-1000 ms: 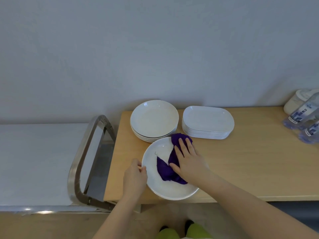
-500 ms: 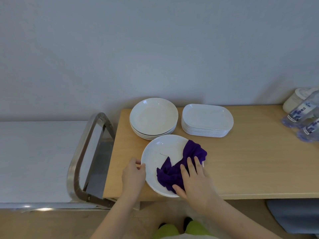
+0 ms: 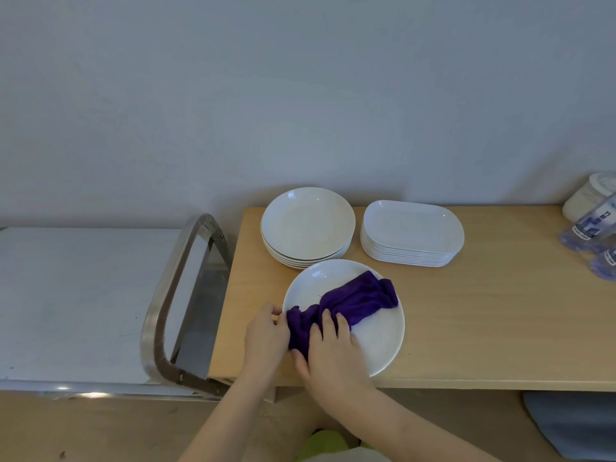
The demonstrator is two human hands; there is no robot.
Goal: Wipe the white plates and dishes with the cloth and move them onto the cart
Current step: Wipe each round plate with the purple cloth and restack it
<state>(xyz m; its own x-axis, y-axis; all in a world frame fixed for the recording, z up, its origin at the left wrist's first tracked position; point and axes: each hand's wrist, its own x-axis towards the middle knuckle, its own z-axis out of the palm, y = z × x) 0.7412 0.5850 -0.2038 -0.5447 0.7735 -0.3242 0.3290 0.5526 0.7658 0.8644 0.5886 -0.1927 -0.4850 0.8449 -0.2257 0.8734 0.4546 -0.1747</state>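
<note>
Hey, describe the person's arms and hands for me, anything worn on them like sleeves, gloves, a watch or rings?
Both forearms are bare as far as the frame shows, with no sleeves in view. The left hand and right hand wear no gloves, and no watch, bracelet or ring shows on the visible sides. The undersides of the wrists and palms are hidden.

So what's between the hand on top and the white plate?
In the head view, the purple cloth lies between the right hand and the white plate. The hand presses on the cloth.
</note>
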